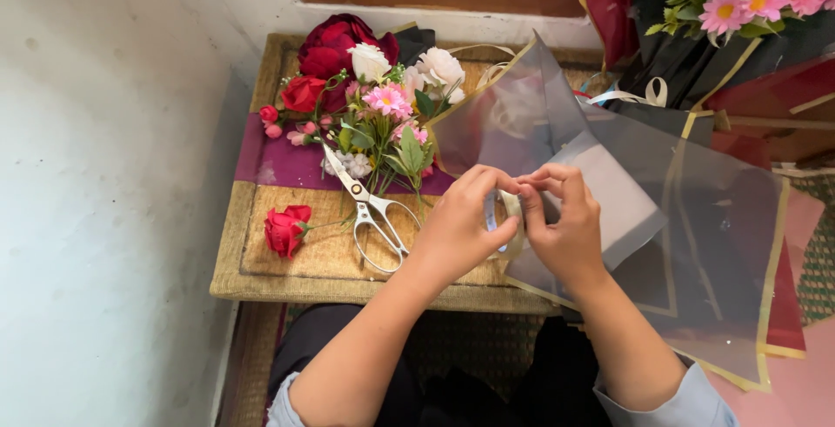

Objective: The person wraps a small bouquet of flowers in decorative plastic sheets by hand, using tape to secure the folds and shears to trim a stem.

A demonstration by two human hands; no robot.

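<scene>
Left hand (pixel 457 227) and right hand (pixel 565 223) both pinch a tape roll (pixel 509 218); scissors (pixel 370 210) at 9 o'clock on worktop (pixel 261 257).

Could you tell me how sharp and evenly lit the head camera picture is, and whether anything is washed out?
Head view: soft daylight, no hard shadows; the left hand, right hand and scissors are sharp; the pale wall looks slightly washed out; the translucent wrapping sheets blur what lies beneath.

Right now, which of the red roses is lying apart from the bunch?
The single red rose lying alone on the woven mat, left of the scissors; the other red roses sit bunched with the flowers above.
</scene>
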